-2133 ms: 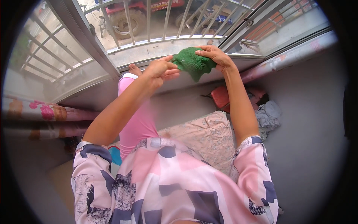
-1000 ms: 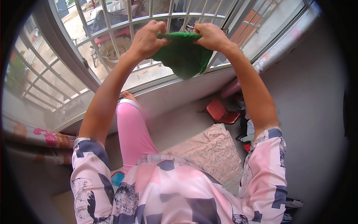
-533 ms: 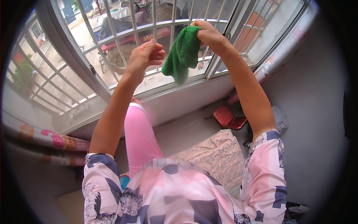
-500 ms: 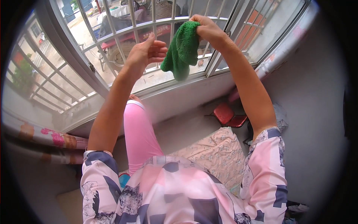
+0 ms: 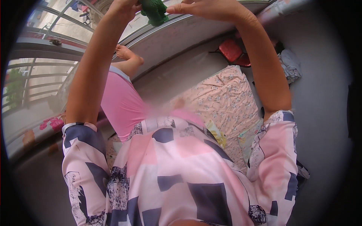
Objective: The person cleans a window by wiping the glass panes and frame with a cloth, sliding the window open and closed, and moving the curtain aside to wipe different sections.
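A bunched green cloth (image 5: 154, 12) hangs at the top edge of the head view, in front of the window. My left hand (image 5: 126, 7) has its fingers closed at the cloth's left side and appears to hold it. On the other side is my right hand (image 5: 205, 9), its thumb stretched out toward the cloth with the tip right beside it. The right fingers look apart from the thumb, though the picture's top edge cuts off part of them. The upper part of the cloth is out of view as well.
Barred window panes (image 5: 45, 71) and their frame run along the front and left. One bare foot (image 5: 124, 52) rests up by the sill. Below lies a floral pink bed cover (image 5: 222, 101). A red chair (image 5: 230, 51) and a pale bundle of fabric (image 5: 290, 66) stand beyond it.
The view has tipped downward, so hands and cloth sit higher in the picture. The right hand has let go of the cloth's top, and the left hand has closed on its side.
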Demonstrator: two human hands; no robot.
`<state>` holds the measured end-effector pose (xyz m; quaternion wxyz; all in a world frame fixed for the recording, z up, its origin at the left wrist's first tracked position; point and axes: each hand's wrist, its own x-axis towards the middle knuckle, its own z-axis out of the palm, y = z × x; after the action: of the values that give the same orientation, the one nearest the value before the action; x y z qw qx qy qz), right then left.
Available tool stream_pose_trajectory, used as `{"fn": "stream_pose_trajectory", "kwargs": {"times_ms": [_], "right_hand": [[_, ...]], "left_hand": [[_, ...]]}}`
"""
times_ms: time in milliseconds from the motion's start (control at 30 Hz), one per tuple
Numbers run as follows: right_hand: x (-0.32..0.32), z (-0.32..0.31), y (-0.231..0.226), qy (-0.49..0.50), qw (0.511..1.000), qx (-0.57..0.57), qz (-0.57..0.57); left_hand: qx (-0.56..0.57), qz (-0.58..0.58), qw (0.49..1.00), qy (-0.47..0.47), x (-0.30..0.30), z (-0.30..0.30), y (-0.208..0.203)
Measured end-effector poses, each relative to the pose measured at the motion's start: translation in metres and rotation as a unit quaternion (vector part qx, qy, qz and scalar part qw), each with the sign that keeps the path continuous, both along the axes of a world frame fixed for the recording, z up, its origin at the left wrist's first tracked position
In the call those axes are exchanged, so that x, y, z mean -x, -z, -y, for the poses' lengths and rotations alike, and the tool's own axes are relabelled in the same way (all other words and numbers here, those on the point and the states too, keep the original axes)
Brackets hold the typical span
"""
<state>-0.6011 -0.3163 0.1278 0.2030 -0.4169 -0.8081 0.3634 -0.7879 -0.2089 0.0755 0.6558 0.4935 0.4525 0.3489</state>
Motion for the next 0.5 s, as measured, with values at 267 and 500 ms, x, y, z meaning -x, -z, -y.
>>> {"fn": "stream_pose_trajectory", "kwargs": {"times_ms": [267,500], "right_hand": [[-0.007,-0.019,0.080,0.145,0.590,0.361,-0.707],[-0.013,-0.028,0.152,0.264,0.516,0.339,-0.741]], "left_hand": [[-0.538,-0.435,0.685,0.230,-0.053,0.070,-0.010],[-0.593,-0.318,0.709,0.212,-0.027,0.075,0.021]]}}
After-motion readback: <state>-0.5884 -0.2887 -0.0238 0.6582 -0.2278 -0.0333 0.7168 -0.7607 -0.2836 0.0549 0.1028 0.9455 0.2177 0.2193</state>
